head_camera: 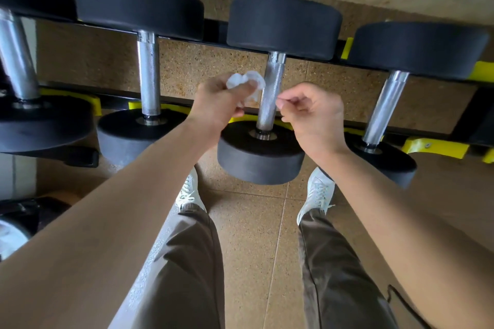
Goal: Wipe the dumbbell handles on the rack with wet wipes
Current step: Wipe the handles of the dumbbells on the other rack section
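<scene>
- Left hand [222, 100] grips a crumpled wipe [246, 83], fingers curled round it, wad sticking out the top.
- Right hand [312, 109] has its fingers curled, thumb against index; nothing visible in it.
- Hands are apart, with the handle [271, 91] in the gap between them.
- Handle belongs to the dumbbell [260, 152] on the rack [433, 145]; near head at the rack's front rail, far head at the back rail.
- Handle's long axis runs away from the person, front rail to back rail, leaning a bit right at the far end.
- Wipe sits just left of the handle at mid-length; can't tell if touching.
- Right fingertips [280, 101] are just right of the handle, at about the same height.
- Judgement: left hand is the working one and nearer; the wipe needs to go right onto the handle, wrap it, then stroke along the axis.
- Neighbour handles: one left [148, 75], one right [385, 107], both parallel and well apart from the hands.
- Risk: a balled wipe covers little of the handle, so the underside could get missed.
</scene>
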Tool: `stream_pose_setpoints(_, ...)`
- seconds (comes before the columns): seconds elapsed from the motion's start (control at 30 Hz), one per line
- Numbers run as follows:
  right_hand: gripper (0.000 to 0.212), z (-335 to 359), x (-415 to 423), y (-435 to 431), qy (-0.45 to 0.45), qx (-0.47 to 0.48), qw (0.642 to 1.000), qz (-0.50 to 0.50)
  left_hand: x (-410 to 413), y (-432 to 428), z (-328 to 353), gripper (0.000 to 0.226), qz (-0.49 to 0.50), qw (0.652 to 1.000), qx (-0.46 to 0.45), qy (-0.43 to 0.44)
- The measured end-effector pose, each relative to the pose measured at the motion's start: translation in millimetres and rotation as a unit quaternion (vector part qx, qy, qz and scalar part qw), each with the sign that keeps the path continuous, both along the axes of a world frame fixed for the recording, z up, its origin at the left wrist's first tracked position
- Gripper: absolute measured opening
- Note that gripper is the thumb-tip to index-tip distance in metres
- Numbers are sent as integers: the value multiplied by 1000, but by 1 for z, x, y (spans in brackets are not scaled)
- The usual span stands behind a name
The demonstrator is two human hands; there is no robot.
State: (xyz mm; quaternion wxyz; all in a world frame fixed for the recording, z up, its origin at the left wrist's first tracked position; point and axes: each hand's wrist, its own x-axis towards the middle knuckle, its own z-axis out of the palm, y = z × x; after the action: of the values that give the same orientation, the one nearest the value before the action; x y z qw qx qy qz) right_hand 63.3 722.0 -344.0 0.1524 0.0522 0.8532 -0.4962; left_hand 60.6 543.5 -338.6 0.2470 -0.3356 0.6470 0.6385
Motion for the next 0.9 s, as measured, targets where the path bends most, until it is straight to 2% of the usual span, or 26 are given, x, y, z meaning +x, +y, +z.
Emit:
stream_pose_setpoints(0.03, 12, 2, -2, 2, -10, 2, 1000, 1, -2, -2, -1, 11, -4, 1000, -7, 4)
stream_pose_setpoints(0.13, 47, 10, -8, 1, -44, -21, 998, 45, -7, -2, 4, 28, -74, 997, 8, 7)
stream_pose_setpoints(0.17, 50, 10, -10, -1, -49, -36, 997, 48, -9, -1, 6, 32, -101, 995, 16, 5)
stream_pose_setpoints(0.27, 23, 8, -16, -4, -39, -37, 998, 20, -13, 3, 8, 39, -142, 989, 37, 10)
stream_pose_setpoints(0.37, 3, 9, -22, -7, -70, -71, 993, -63, -16, 5, 4, 30, -75, 996, 41, 20)
stream_pose_setpoints(0.5, 10, 9, -33, -21, -128, -157, 951, -235, -24, 10, -3, 9, 73, 997, 19, 34)
stream_pose_setpoints(0.6, 15, 5, -45, -39, -178, -188, 913, -314, -33, 15, -9, 19, 182, 983, 9, 24)
stream_pose_setpoints(0.67, 20, 1, -50, -45, -196, -210, 891, -351, -37, 20, -15, 24, 216, 976, 4, 15)
stream_pose_setpoints(0.8, 13, -2, -46, -27, -221, -246, 861, -385, -38, 34, -18, 16, 157, 987, -19, -9)
stream_pose_setpoints(0.9, 6, -11, -48, -10, -241, -218, 848, -419, -35, 42, -16, 9, 117, 992, -28, 32)
